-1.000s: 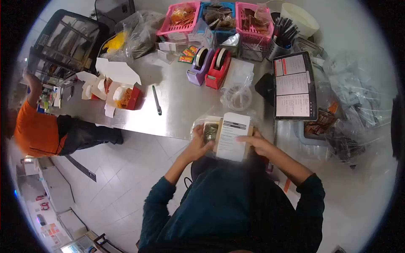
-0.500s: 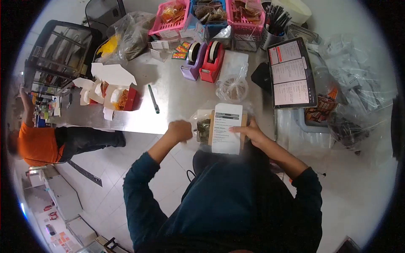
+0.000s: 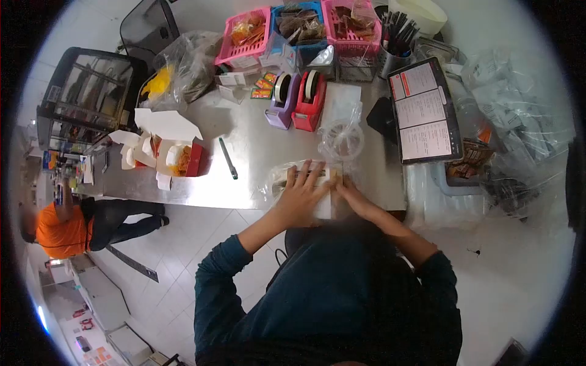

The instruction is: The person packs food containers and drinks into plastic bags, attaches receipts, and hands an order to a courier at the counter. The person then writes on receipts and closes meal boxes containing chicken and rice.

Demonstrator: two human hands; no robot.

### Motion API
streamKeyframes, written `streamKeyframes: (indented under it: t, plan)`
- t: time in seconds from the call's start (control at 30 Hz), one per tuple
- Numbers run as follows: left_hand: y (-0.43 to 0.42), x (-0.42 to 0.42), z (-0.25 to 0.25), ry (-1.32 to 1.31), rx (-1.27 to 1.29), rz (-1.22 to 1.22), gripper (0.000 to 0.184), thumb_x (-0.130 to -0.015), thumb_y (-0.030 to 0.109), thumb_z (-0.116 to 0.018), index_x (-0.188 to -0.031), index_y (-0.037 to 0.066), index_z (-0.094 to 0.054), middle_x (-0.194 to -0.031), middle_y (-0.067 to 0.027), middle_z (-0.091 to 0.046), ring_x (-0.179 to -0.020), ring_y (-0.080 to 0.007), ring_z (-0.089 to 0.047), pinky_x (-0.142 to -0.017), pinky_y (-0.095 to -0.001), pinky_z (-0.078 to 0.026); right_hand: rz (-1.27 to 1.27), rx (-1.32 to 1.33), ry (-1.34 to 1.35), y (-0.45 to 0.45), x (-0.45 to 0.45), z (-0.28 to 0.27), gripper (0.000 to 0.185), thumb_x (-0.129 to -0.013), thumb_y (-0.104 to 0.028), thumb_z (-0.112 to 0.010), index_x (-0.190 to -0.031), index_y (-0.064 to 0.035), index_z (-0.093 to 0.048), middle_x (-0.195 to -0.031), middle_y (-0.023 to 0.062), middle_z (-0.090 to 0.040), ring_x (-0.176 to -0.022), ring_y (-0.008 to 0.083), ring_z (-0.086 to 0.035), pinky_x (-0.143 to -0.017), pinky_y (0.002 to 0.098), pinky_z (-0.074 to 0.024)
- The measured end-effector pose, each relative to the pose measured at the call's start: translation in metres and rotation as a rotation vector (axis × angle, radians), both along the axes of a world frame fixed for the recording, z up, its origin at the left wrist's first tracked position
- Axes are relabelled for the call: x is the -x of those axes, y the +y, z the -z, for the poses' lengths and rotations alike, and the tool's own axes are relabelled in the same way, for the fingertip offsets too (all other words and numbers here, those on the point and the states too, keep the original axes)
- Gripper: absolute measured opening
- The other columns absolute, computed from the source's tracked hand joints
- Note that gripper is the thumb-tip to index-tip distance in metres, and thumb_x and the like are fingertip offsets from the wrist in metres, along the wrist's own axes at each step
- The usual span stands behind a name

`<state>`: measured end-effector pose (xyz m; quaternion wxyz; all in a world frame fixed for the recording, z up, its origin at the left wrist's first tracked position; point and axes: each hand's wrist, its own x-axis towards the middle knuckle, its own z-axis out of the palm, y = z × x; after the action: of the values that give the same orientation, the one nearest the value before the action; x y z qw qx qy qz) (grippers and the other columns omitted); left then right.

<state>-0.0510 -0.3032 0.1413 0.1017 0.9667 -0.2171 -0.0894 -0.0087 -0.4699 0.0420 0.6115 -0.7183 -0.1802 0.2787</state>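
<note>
Spread flat, my left hand (image 3: 303, 196) presses on a white printed receipt (image 3: 324, 211), which lies over a small brown box. A crinkled clear plastic bag (image 3: 278, 177) surrounds the box's left side, at the table's front edge. My right hand (image 3: 355, 196) is closed at the box's right edge, its fingertips close to my left hand's; part of its grip is hidden. Just behind the box sits a round clear plastic container (image 3: 343, 139) in clear wrap. To the left, a green pen (image 3: 228, 158) rests on the metal table (image 3: 244, 189).
Open food boxes (image 3: 178, 160) stand at left. Purple (image 3: 282, 104) and red tape dispensers (image 3: 309, 102) are behind, with pink and blue baskets (image 3: 298, 24) beyond. A tablet (image 3: 424, 113) stands at right beside plastic bags (image 3: 510, 104). A person in orange (image 3: 64, 229) stands far left.
My left hand has gone from a fist beside the box to flat on the receipt, covering much of it. My right hand has shifted slightly down along the box's edge. The person in orange has moved.
</note>
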Motion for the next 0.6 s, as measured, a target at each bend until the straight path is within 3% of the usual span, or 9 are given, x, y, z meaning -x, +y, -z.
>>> streamKeyframes:
  t: [0.03,0.1,0.2,0.3,0.37,0.43,0.5,0.53,0.6]
  plan:
    - [0.001,-0.003,0.003,0.0,0.02,-0.043,0.099,-0.046,0.034,-0.076,-0.129,0.017,-0.023,-0.129,-0.0155,-0.024,-0.118,-0.0363,-0.023,-0.093,-0.0555,-0.02,-0.09,0.008,-0.166,-0.018,0.003,-0.007,0.058,-0.077,-0.037,-0.055,-0.116,0.0017,-0.035,-0.112,0.0193,-0.042,-0.104,0.0294,-0.043,-0.089,0.0369,-0.0352]
    - [0.0,-0.007,0.005,0.006,0.068,-0.129,0.103,-0.045,0.035,-0.076,-0.13,0.016,-0.02,-0.127,-0.0162,-0.026,-0.117,-0.037,-0.026,-0.093,-0.0568,-0.019,-0.626,0.729,-0.588,-0.064,0.02,-0.022,0.042,-0.082,-0.037,-0.046,-0.103,-0.0011,-0.051,-0.111,0.0185,-0.043,-0.102,0.0294,-0.043,-0.09,0.0384,-0.0332]
    - [-0.007,-0.009,0.005,-0.012,0.005,-0.119,0.102,-0.045,0.038,-0.074,-0.128,0.013,-0.022,-0.126,-0.0174,-0.027,-0.116,-0.0382,-0.027,-0.092,-0.0561,-0.019,-0.97,0.681,-0.552,-0.07,0.026,-0.056,0.036,-0.076,-0.034,-0.055,-0.09,-0.0016,-0.056,-0.104,0.0165,-0.047,-0.099,0.0275,-0.045,-0.085,0.0398,-0.0358]
    - [-0.013,-0.005,0.013,-0.077,0.061,-0.142,0.094,-0.047,0.038,-0.071,-0.126,0.01,-0.028,-0.125,-0.0194,-0.03,-0.113,-0.04,-0.03,-0.091,-0.0575,-0.019,-0.441,0.22,-0.775,-0.069,0.001,-0.127,0.032,-0.071,-0.025,-0.062,-0.092,-0.0036,-0.054,-0.088,0.0117,-0.053,-0.093,0.0258,-0.047,-0.082,0.041,-0.0359]
    - [-0.017,-0.001,0.02,-0.103,0.066,-0.15,0.089,-0.048,0.038,-0.07,-0.123,0.009,-0.032,-0.124,-0.0204,-0.031,-0.112,-0.0407,-0.031,-0.09,-0.0582,-0.019,-0.065,0.34,-0.917,-0.041,-0.01,-0.137,0.036,-0.068,-0.019,-0.063,-0.098,-0.0034,-0.051,-0.082,0.0122,-0.056,-0.085,0.0277,-0.052,-0.077,0.0401,-0.0395]
    - [-0.021,0.004,0.02,-0.113,0.008,-0.147,0.086,-0.047,0.038,-0.07,-0.12,0.007,-0.036,-0.124,-0.0207,-0.032,-0.112,-0.0406,-0.031,-0.091,-0.0582,-0.017,-0.021,0.466,-0.766,-0.028,-0.014,-0.135,0.039,-0.067,-0.015,-0.063,-0.102,-0.0024,-0.049,-0.078,0.0147,-0.057,-0.078,0.0309,-0.055,-0.073,0.0401,-0.0425]
    - [-0.024,0.01,0.018,-0.123,0.052,-0.157,0.083,-0.045,0.036,-0.071,-0.117,0.007,-0.04,-0.124,-0.0211,-0.03,-0.113,-0.0398,-0.03,-0.092,-0.0569,-0.017,-0.302,0.584,-0.327,-0.014,-0.013,-0.102,0.04,-0.067,-0.013,-0.061,-0.103,-0.0006,-0.048,-0.074,0.0192,-0.057,-0.072,0.0352,-0.057,-0.068,0.0409,-0.045]
    - [-0.023,0.012,0.017,-0.132,0.034,-0.151,0.085,-0.043,0.034,-0.073,-0.116,0.005,-0.039,-0.125,-0.0208,-0.029,-0.114,-0.0393,-0.029,-0.093,-0.0559,-0.018,-0.351,0.557,-0.508,-0.009,-0.018,-0.095,0.045,-0.069,-0.012,-0.058,-0.108,0.0029,-0.042,-0.08,0.0266,-0.055,-0.073,0.0391,-0.056,-0.063,0.0432,-0.0461]
    - [-0.021,0.016,0.015,-0.126,0.024,-0.158,0.083,-0.041,0.03,-0.074,-0.113,0.004,-0.042,-0.126,-0.0202,-0.027,-0.115,-0.0387,-0.027,-0.093,-0.0544,-0.019,-0.332,0.429,-0.583,-0.005,-0.03,-0.125,0.039,-0.069,-0.006,-0.057,-0.103,0.0065,-0.042,-0.075,0.027,-0.054,-0.074,0.0402,-0.055,-0.064,0.0437,-0.0456]
